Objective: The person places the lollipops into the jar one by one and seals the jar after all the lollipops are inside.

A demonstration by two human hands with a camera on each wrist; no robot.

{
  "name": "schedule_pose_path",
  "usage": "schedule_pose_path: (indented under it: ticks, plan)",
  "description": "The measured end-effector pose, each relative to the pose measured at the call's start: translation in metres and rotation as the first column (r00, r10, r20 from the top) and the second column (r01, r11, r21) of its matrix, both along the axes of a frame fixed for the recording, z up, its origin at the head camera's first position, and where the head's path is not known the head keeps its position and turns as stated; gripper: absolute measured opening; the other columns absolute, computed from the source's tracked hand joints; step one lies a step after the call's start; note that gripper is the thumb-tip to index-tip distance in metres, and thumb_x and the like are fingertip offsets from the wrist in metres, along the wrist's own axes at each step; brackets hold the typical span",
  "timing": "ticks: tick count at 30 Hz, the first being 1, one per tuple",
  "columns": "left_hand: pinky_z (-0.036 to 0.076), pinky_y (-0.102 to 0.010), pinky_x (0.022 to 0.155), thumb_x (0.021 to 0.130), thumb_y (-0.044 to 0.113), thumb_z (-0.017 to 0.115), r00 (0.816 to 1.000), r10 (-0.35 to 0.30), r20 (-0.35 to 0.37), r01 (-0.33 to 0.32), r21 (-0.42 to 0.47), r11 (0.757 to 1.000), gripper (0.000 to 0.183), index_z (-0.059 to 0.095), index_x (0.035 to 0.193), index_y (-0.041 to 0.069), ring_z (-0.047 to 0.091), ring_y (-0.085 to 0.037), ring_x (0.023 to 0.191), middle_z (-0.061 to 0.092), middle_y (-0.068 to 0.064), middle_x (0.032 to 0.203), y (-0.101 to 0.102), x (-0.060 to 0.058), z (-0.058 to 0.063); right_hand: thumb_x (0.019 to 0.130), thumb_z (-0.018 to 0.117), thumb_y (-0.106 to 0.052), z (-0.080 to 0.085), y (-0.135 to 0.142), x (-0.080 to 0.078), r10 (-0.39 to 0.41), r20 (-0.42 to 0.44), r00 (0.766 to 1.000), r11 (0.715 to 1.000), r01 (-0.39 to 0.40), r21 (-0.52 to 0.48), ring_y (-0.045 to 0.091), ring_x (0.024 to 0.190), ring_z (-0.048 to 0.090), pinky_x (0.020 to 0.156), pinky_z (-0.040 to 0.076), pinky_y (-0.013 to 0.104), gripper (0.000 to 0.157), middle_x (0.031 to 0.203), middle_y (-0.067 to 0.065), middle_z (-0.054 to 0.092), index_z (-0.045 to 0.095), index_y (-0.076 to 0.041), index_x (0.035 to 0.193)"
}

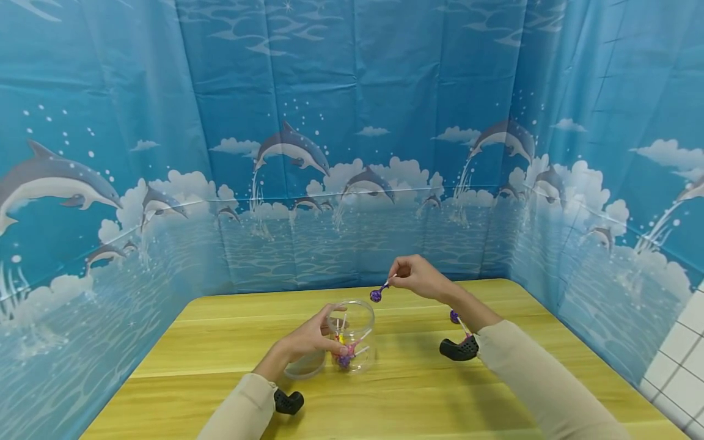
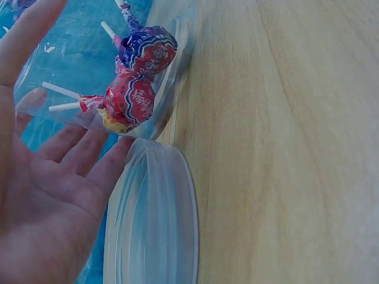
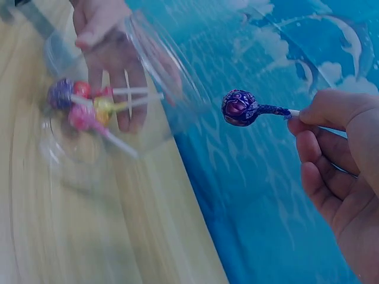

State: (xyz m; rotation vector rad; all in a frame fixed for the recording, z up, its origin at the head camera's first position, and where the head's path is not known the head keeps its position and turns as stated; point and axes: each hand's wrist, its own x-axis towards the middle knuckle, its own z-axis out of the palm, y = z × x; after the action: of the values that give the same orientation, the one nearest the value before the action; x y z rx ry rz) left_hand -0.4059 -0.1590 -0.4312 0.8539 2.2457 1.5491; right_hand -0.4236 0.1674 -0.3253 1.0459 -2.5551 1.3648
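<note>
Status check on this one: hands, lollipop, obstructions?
Left hand holding clear jar, lollipops inside. Right hand pinching purple lollipop by its stick, outside jar. Lid off, beside jar; nothing seen in the way.

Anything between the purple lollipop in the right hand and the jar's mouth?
Nothing visible. The purple lollipop, pinched by the right hand, has open air to the uncovered mouth of the clear jar; the lid lies beside it, and the left hand grips the jar's side.

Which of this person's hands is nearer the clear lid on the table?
The left hand: it is close by the clear lid, gripping the jar. The right hand is farther, beyond the jar, pinching a lollipop.
</note>
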Motion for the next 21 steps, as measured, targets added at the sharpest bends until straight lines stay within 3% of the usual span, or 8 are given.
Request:
schedule_pose_path:
  ticks: [7, 12, 17, 21]
  plan:
    - [0.042, -0.057, 0.108, 0.091, 0.017, 0.081, 1.000, -0.008, -0.006, 0.008, -0.002, 1.000, 0.085, 0.032, 0.160, 0.021, 0.048, -0.036, 0.137, 0.049, -0.022, 0.148, 0.000, -0.001, 0.000, 0.102, 0.067, -0.008, 0.005, -0.029, 0.002, 0.060, 0.016, 0.998, 0.998, -0.061, 0.022, 0.023, 0.092, 0.070, 0.085, 0.057, 0.044, 0.006, 0.097, 0.010, 0.073, 0.070, -0.004, 0.099]
    - [0.042, -0.057, 0.109, 0.092, 0.018, 0.080, 1.000, -0.017, -0.016, 0.017, -0.007, 1.000, 0.086, 0.031, 0.161, 0.024, 0.049, -0.035, 0.136, 0.049, -0.016, 0.148, -0.001, 0.000, 0.002, 0.101, 0.067, -0.007, 0.005, -0.046, 0.004, 0.109, 0.016, 0.994, 0.993, -0.110, 0.051, 0.022, 0.091, 0.072, 0.085, 0.057, 0.045, 0.007, 0.096, 0.014, 0.074, 0.071, -0.003, 0.097]
    - [0.043, -0.057, 0.107, 0.093, 0.017, 0.079, 1.000, -0.024, -0.013, 0.024, -0.005, 1.000, 0.086, 0.029, 0.162, 0.027, 0.047, -0.034, 0.137, 0.044, -0.011, 0.153, -0.001, -0.001, 0.001, 0.099, 0.068, -0.004, 0.000, -0.063, 0.002, 0.127, -0.008, 0.992, 0.984, -0.125, 0.129, 0.025, 0.090, 0.073, 0.080, 0.059, 0.038, 0.008, 0.093, 0.004, 0.074, 0.072, -0.007, 0.093]
    - [0.042, -0.057, 0.109, 0.092, 0.021, 0.081, 1.000, -0.010, -0.022, 0.010, -0.024, 1.000, 0.086, 0.031, 0.162, 0.027, 0.047, -0.031, 0.135, 0.038, -0.007, 0.157, -0.002, 0.000, 0.001, 0.098, 0.069, -0.003, -0.007, -0.073, -0.001, 0.136, -0.055, 0.989, 0.967, -0.121, 0.224, 0.017, 0.083, 0.072, 0.075, 0.058, 0.032, 0.010, 0.089, 0.001, 0.074, 0.073, -0.010, 0.091]
